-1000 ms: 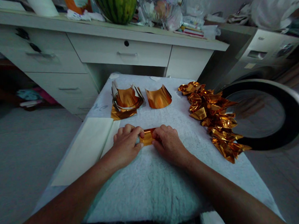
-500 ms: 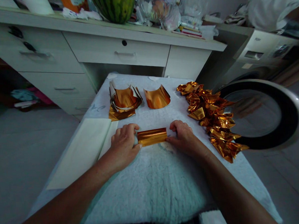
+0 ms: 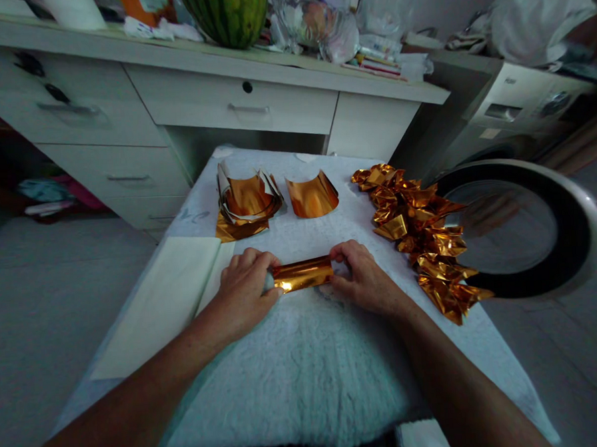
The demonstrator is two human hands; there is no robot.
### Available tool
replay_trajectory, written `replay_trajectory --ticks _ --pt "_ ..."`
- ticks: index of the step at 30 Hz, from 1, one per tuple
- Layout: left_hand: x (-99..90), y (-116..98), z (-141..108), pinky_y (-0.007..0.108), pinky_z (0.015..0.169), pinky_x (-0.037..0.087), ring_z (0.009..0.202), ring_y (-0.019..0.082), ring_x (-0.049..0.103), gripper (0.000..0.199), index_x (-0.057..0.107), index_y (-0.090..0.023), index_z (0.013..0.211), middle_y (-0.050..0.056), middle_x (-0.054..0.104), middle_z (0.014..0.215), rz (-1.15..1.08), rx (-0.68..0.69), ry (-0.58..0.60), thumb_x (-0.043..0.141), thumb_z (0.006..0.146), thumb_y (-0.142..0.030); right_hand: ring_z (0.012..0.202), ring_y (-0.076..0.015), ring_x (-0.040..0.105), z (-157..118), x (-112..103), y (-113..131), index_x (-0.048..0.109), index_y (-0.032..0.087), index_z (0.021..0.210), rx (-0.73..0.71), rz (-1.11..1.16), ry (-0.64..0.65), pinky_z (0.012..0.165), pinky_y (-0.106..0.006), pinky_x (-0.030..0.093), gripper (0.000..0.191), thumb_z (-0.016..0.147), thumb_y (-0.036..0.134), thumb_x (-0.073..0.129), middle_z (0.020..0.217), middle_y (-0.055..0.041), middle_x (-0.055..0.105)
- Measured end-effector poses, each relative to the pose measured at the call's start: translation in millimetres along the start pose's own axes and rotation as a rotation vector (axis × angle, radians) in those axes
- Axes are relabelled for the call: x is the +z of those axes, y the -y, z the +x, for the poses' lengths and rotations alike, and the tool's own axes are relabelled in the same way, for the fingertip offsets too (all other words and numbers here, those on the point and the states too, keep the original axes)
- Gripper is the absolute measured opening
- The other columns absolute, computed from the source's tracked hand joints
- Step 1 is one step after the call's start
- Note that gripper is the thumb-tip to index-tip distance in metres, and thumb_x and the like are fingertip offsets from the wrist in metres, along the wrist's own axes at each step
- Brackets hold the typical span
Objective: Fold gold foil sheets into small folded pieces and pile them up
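A shiny gold foil paper sheet point(image 3: 304, 274), curled into a half roll, lies crosswise on the cloth-covered table point(image 3: 286, 371). My left hand point(image 3: 249, 279) grips its left end between thumb and fingers. At the opposite end, my right hand point(image 3: 358, 274) pinches the edge, thumb below and fingers above. Beyond my hands sit a stack of curled gold foil papers point(image 3: 250, 199) and one separate curled gold foil sheet point(image 3: 313, 195). Folded gold foil pieces point(image 3: 419, 237) form a crumpled-looking row to the right of my right hand.
Pale paper sheets point(image 3: 157, 304) lie on the table's left side. A white drawer cabinet point(image 3: 232, 100) stands behind, bearing a watermelon point(image 3: 225, 14) and clutter. At right, a washing machine's open round door point(image 3: 519, 228) reaches close to the table edge.
My right hand has closed in on the foil's right end, its fingers coming down onto the edge. The foil has tilted slightly and catches more light. My left hand stays at its end.
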State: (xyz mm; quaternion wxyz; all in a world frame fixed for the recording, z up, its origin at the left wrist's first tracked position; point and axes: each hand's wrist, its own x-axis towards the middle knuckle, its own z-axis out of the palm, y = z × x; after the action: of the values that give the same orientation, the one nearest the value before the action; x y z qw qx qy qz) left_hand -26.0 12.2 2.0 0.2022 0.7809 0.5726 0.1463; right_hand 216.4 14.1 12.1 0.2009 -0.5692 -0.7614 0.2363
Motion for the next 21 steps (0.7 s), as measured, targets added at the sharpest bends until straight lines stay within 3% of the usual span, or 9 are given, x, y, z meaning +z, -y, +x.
replay_trajectory --ticks 5,12,16,21 --pt "-2.5 0 2 0.041 0.084 0.039 0.097 0.027 0.049 0.017 0.064 -0.022 0.091 0.005 0.057 0.098 -0.022 0.034 0.009 0.054 0.076 -0.023 0.094 -0.0223 0.049 3 3 -1 0.058 0.019 0.093 0.047 -0.046 -0.019 0.084 -0.036 0.038 0.019 0.077 0.022 0.067 0.097 -0.0050 0.056" --pt "-4.2 1 5 0.040 0.085 0.041 0.094 0.026 0.053 0.016 0.068 -0.021 0.087 0.005 0.061 0.094 -0.057 0.069 -0.003 0.059 0.076 -0.028 0.093 -0.0206 0.048 1 1 -3 0.065 0.020 0.081 -0.003 -0.023 0.036 0.083 -0.033 0.035 0.007 0.079 0.020 0.072 0.092 -0.0032 0.057" --pt "-8.0 0 5 0.039 0.083 0.042 0.092 0.025 0.052 0.012 0.065 -0.021 0.076 0.004 0.062 0.090 -0.106 0.097 -0.016 0.058 0.078 -0.031 0.091 -0.0202 0.050 1 -3 -3 0.063 0.019 0.075 -0.040 0.025 -0.002 0.080 -0.032 0.035 0.015 0.074 0.023 0.077 0.088 -0.0028 0.059" --pt "-12.3 -2 5 0.038 0.081 0.044 0.090 0.024 0.056 0.013 0.061 -0.023 0.085 0.003 0.063 0.087 -0.275 0.090 -0.046 0.052 0.086 -0.033 0.087 -0.0187 0.053 1 -5 -2 0.059 0.020 0.077 -0.069 0.165 -0.081 0.077 -0.030 0.037 0.014 0.073 0.014 0.071 0.085 -0.0003 0.060"
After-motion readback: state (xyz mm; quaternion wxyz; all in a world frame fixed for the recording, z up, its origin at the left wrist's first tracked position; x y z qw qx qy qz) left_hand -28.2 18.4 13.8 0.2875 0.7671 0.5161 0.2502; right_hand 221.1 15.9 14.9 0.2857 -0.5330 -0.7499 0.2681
